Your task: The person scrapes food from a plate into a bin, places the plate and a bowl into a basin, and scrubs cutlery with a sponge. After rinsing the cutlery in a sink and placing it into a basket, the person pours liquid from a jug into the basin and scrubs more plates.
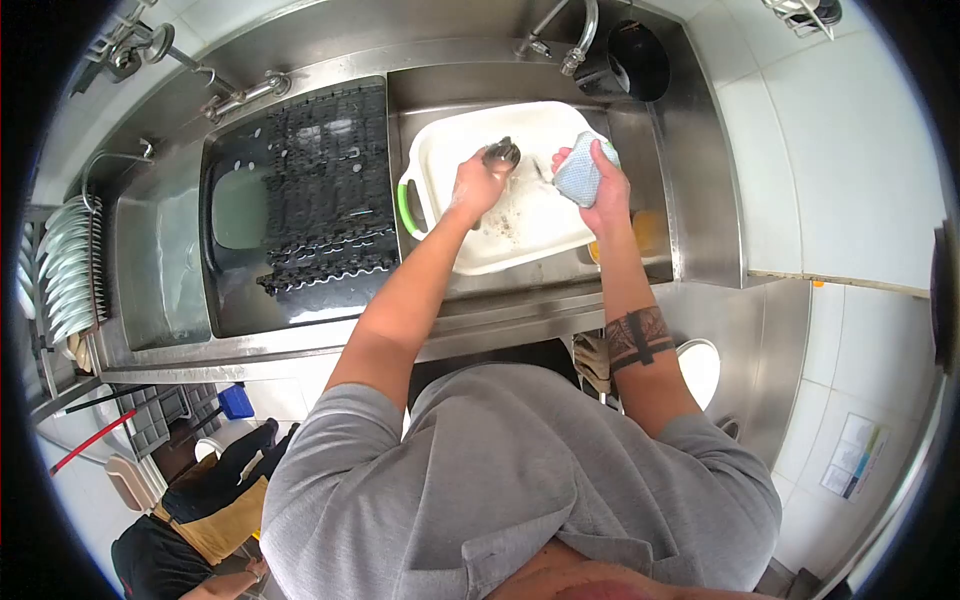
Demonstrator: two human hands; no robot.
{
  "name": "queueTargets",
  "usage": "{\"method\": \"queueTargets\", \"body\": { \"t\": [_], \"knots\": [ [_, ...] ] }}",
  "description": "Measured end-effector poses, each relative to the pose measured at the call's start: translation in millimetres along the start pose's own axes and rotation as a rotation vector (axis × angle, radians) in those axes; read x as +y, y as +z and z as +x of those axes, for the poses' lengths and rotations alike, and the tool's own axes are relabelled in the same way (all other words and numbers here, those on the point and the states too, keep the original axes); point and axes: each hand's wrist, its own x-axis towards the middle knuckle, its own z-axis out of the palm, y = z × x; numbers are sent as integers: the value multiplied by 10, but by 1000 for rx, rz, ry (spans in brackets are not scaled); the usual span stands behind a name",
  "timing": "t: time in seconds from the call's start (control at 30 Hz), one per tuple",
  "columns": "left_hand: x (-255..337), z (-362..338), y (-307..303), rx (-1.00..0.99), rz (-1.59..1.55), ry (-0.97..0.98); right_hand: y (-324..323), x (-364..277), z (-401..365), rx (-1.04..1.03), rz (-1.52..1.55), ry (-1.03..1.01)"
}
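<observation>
My left hand [478, 185] is closed around some metal cutlery [502, 155], whose shiny rounded ends stick out past my fingers. In my right hand [610, 195] is a light blue sponge [578, 172], gripped between thumb and fingers. Both hands are over a white plastic tub [470, 262] with a green handle [408, 208], which sits in the right sink basin. Dark specks and dirty water lie on the tub's floor between my hands. The sponge and the cutlery are apart.
Left of the tub, black ribbed racks [330, 170] lie in a water-filled basin. Plates [75, 265] stand in a rack at far left. A faucet [580, 45] and a black container [640, 62] are behind the tub. Another person [170, 550] is at lower left.
</observation>
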Motion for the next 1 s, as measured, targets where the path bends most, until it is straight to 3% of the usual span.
{"method": "queueTargets", "body": {
  "t": [0.1, 0.13, 0.17, 0.23, 0.3, 0.37, 0.43, 0.47, 0.5, 0.57, 0.63, 0.7, 0.73, 0.77, 0.83, 0.9, 0.97, 1.0],
  "knots": [
    [-212, 144, 148, -87, -18, -97, -131, 65, 15, 12, -34, -46],
    [-321, 257, 182, -279, -59, -171, -169, 136, 49, -12, 16, 33],
    [-247, 242, 144, -276, -52, -170, -136, 174, 54, -38, 69, 115],
    [-113, 226, 40, -708, -338, -368, -36, 312, 97, -53, 137, 153],
    [296, 2, -116, -675, -314, -323, 4, 489, 165, -101, -140, 39],
    [321, -77, -128, -597, -403, -392, -70, 514, 308, -55, -174, 88],
    [282, -87, -134, -596, -366, -490, -164, 551, 435, -81, -479, 45],
    [288, -114, -123, -580, -457, -586, -158, 598, 478, -44, -558, -73],
    [298, -134, -114, -559, -549, -681, -171, 643, 479, -41, -540, -60],
    [412, -179, -65, -525, -620, -730, -148, 681, 506, 198, -1082, -378],
    [486, -211, -30, -492, -689, -774, -114, 696, 462, 252, -989, -346],
    [516, -198, 2, -565, -731, -644, -143, 736, 542, 317, -476, -211],
    [539, -206, 24, -562, -719, -648, -191, 721, 564, 282, -268, -62],
    [582, -221, 30, -578, -733, -571, -206, 644, 551, 278, -257, -56],
    [667, -187, 13, -588, -735, -491, -223, 484, 547, -152, -127, 93],
    [744, -188, -32, -749, -602, -504, -232, 326, 688, -195, -249, 32],
    [768, -154, -66, -722, -441, -506, -298, 132, 900, -359, -967, -136],
    [715, -109, -99, -716, -450, -535, -244, 106, 884, -366, -960, -120]
  ]
}}
